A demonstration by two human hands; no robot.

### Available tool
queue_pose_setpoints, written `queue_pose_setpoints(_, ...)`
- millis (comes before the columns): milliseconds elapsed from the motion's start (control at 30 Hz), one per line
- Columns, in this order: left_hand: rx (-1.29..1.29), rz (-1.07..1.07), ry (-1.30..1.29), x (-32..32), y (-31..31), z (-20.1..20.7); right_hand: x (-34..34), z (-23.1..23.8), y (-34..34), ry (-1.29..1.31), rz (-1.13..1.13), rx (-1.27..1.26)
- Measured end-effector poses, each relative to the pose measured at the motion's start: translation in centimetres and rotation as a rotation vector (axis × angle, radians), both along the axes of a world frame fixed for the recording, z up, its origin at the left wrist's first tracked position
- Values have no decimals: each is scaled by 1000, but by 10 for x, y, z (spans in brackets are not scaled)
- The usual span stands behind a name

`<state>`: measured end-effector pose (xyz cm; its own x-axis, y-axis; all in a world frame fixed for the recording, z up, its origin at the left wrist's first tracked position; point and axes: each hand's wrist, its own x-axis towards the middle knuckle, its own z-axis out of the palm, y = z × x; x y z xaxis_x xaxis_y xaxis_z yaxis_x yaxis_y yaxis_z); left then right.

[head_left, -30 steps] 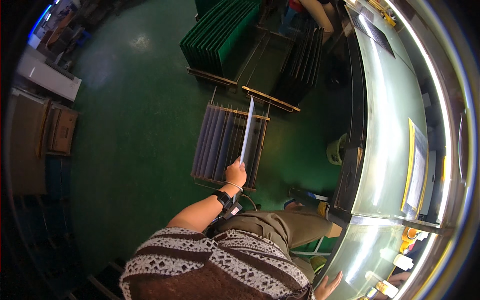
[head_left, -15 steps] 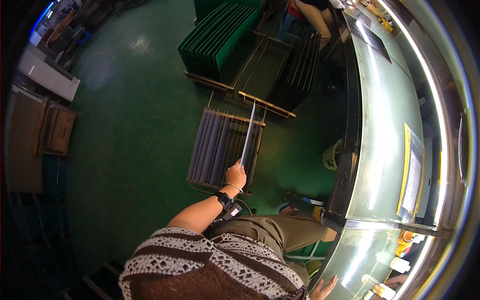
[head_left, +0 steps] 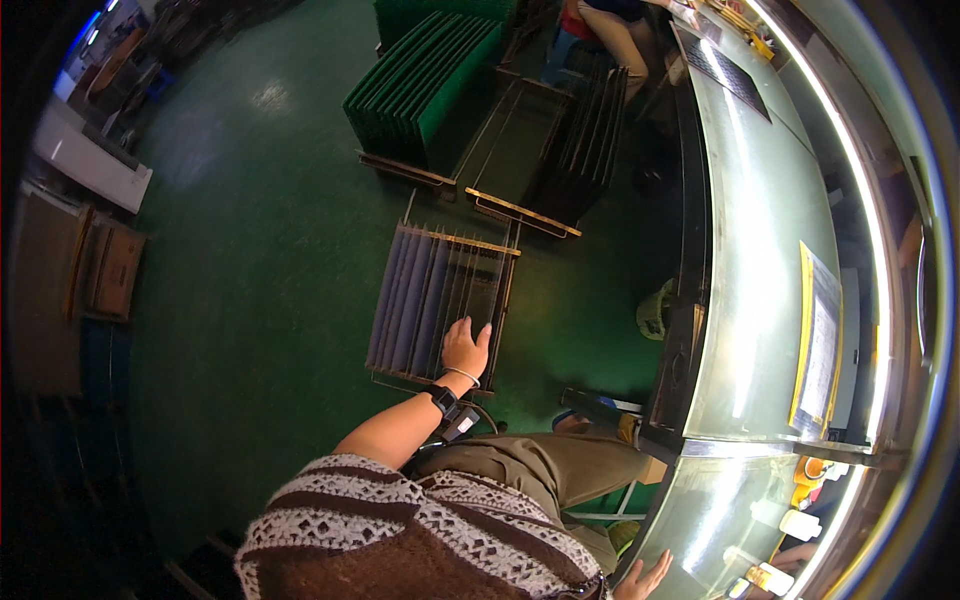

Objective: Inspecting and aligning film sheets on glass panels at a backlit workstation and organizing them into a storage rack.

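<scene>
My left hand (head_left: 465, 350) lies flat on the top edges of the dark thin panels standing in a low metal rack (head_left: 440, 300) on the green floor. Its fingers are spread and it grips nothing. A black watch is on that wrist. Several grey panels fill the rack's left side, with darker ones under my hand. My right hand (head_left: 640, 580) is at the bottom edge beside the pale table (head_left: 760, 250), fingers apart and holding nothing.
Behind the rack stand a stack of green panels (head_left: 430, 90) and a second rack with black panels (head_left: 590, 140). Another person's legs (head_left: 600, 30) show at the top. A yellow-edged sheet (head_left: 815, 340) lies on the table. Cardboard boxes (head_left: 110, 270) sit at the left.
The thin panel my left hand held upright above the rack has gone down into the rack. The hand has let go and now rests on the panels' top edges.
</scene>
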<state>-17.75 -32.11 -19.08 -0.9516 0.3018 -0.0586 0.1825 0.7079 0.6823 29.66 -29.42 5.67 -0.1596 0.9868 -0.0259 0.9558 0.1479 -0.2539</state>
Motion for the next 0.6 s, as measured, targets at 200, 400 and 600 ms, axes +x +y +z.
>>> queue_pose_setpoints(200,-300,-229,-398,-6,-32,-14,-5,3,-1,-34,24,6)
queue_pose_setpoints(400,-304,-192,-216,-8,-11,41,-19,13,-5,-71,-8,-11)
queue_pose_setpoints(600,-448,-434,-49,-14,-4,26,-25,15,-3,-60,-10,-7)
